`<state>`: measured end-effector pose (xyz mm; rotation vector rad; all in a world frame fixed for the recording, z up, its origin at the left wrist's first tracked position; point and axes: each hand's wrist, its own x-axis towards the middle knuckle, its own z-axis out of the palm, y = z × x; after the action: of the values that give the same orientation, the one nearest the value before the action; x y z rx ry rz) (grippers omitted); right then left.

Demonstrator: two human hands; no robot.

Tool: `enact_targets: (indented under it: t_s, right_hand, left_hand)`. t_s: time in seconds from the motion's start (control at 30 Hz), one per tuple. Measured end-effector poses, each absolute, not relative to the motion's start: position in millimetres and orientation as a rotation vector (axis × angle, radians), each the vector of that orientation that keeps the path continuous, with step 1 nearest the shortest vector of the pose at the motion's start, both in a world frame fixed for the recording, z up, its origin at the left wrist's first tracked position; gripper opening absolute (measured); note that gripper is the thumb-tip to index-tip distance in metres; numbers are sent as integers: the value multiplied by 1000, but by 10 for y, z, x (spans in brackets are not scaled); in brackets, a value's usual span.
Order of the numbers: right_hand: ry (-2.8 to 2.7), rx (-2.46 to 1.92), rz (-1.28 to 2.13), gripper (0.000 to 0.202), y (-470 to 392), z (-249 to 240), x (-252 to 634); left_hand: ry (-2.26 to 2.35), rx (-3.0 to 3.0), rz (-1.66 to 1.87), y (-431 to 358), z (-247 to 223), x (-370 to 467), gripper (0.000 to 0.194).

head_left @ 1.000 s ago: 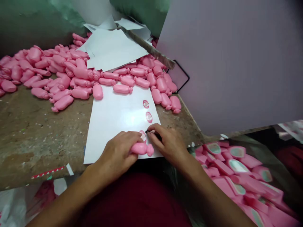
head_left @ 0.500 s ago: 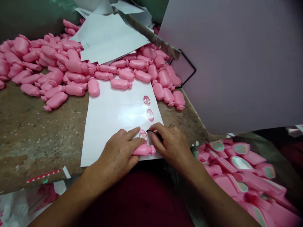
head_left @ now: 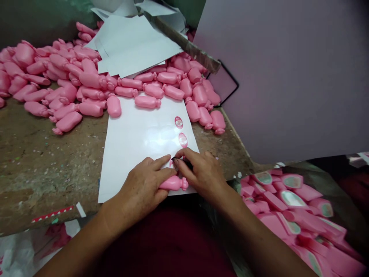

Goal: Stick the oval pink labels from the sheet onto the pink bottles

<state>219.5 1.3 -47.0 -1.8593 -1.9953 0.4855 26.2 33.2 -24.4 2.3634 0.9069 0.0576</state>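
Note:
A small pink plastic bottle [head_left: 173, 183] lies near the front edge of a white sticker sheet [head_left: 129, 154], with my left hand [head_left: 145, 179] wrapped around its base end. The left index finger stretches over the sheet beside an oval pink sticker [head_left: 172, 164], now mostly covered. My right hand [head_left: 198, 171] pinches a thin dark tool, whose kind I cannot make out, with its tip at that sticker. Two more oval stickers, an upper one [head_left: 178, 122] and a lower one [head_left: 183, 140], are on the sheet beyond my fingers.
A heap of pink bottles [head_left: 92, 80] spreads along the back of the table [head_left: 34, 154], some resting on the sheet. White paper sheets [head_left: 138, 42] lie on top. Pink bottles with pale oval labels [head_left: 294, 200] fill a bag at right. A large pale panel [head_left: 288, 77] stands behind it.
My right hand has moved left, bringing the dark tool's tip over the nearest sticker and covering most of it. The left hand and its bottle have shifted very slightly left.

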Motion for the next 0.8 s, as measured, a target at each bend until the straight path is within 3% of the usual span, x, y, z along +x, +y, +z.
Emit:
enact_targets:
  t_s: [0.8]
  right_hand:
    - [-2051, -1873, 321, 15, 14, -516, 2222]
  left_hand:
    - [878, 2494, 170, 270, -358, 264, 47]
